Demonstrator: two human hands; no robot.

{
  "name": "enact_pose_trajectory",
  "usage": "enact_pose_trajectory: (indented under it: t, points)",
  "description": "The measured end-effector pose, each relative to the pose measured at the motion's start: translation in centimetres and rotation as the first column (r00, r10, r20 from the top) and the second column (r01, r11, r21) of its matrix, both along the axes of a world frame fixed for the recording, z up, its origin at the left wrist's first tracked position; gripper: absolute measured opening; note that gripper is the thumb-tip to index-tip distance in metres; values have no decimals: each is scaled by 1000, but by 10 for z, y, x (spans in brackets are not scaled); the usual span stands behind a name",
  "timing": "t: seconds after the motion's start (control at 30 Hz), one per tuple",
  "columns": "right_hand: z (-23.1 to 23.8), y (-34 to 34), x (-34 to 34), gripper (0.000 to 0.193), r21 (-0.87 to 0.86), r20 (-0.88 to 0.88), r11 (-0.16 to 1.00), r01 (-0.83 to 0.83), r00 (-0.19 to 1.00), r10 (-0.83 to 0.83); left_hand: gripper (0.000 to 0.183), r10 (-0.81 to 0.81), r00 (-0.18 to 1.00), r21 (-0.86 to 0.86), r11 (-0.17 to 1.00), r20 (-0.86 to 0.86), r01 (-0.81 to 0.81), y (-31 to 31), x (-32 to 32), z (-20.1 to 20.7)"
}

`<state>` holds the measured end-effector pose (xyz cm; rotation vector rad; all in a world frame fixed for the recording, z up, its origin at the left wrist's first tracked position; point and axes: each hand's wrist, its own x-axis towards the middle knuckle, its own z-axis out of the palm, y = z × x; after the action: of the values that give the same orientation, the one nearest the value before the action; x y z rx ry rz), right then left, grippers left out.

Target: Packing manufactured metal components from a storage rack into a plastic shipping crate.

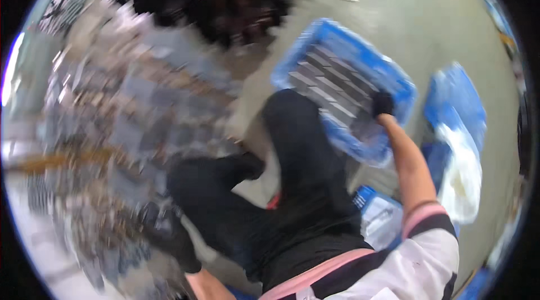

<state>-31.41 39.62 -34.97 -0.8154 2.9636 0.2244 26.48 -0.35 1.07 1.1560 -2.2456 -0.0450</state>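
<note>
My right hand [383,104], in a black glove, reaches into a blue plastic crate [351,38] at the right. It is at the crate's right inner side, beside rows of flat dark-grey bars [332,83] with lighter edges. Its fingers are too dark and smeared to tell whether they grip a bar. My left hand [171,235], also gloved in black, is low at the left, over or against a heap of grey and brownish pieces [135,125]. Motion blur hides its fingers and anything they might hold.
The heap covers most of the left side. My bent legs [298,153] lie between it and the crate. Right of the crate are a blue bag [455,94] and a white bag [461,187]. A blue-and-white package [379,215] is by my right hip.
</note>
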Motion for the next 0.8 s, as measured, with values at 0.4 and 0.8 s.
enact_pose_trajectory:
  t: [0.4, 0.8]
  points:
    - [287, -252, 130, 30, -760, -24, 551, -343, 863, 505, 24, 574, 614, 576, 785, -541, -226, -1, 133, -24]
    - [299, -336, 284, 24, -880, 168, 312, -359, 379, 910, 23, 74, 961, 91, 995, -266, -51, -67, 57, 4]
